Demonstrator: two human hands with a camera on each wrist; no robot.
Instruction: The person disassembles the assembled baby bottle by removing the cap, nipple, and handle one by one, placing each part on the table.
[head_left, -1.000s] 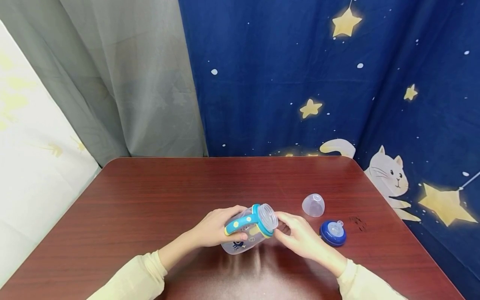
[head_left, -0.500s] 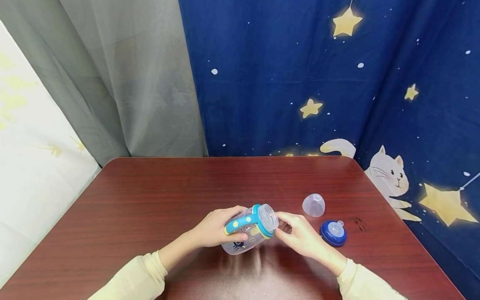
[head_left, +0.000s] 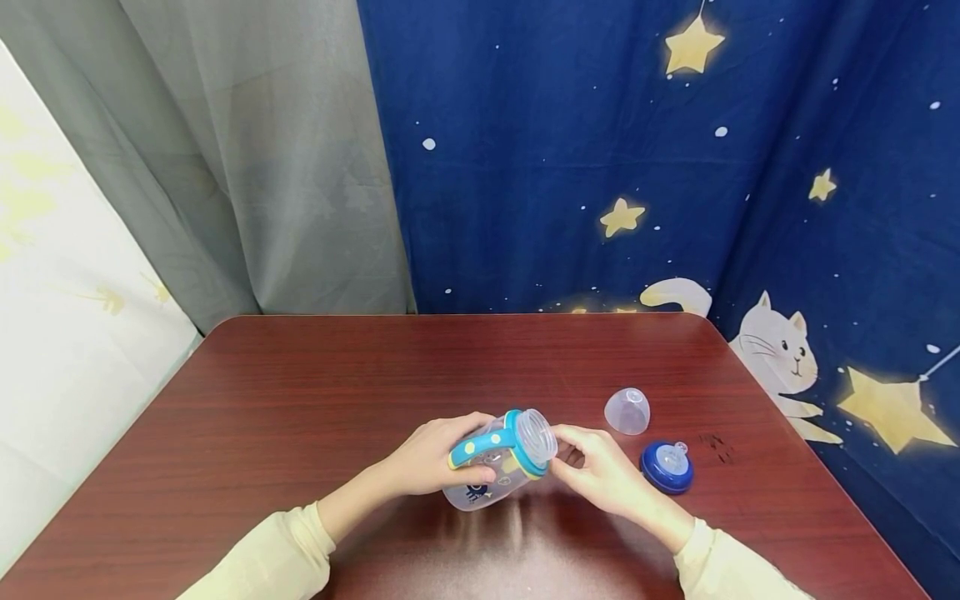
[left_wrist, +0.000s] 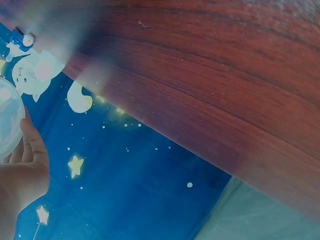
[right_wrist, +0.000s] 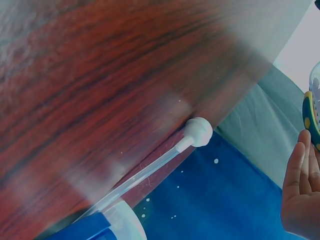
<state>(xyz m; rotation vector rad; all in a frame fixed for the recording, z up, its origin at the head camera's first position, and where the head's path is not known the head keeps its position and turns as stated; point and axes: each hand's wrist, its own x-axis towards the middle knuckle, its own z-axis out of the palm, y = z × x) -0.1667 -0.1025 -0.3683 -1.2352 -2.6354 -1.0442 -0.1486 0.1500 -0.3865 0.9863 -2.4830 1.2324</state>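
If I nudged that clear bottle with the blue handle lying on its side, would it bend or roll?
Probably wouldn't bend much: the bottle looks undented in the left hand's grip. Its round body would likely roll, though the handle sticking out might stop it. It may be light, since the see-through walls look like plastic.

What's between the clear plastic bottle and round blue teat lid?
Head view: the right hand. Right wrist view: a clear straw ending in a white ball.
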